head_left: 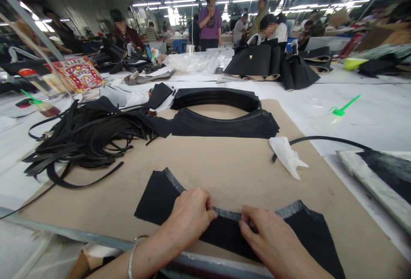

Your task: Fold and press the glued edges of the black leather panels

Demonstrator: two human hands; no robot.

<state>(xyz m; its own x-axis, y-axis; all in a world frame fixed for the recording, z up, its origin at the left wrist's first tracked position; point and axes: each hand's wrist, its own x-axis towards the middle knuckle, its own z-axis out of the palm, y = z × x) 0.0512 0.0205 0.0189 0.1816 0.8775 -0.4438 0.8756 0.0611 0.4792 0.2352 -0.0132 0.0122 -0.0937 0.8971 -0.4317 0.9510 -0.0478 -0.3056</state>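
Observation:
A black curved fabric piece with a grey strip along its inner edge lies on the brown board near me. My left hand pinches that grey edge with closed fingers. My right hand presses and pinches the same edge just to the right, a short gap from the left hand. A stack of similar black curved pieces lies farther back on the board. A heap of black straps sprawls to the left of it.
A crumpled white tissue and a black cord lie at the right. A green-capped bottle lies on the white table. Black bags stand at the back, with several people beyond them. A stone slab is at the right edge.

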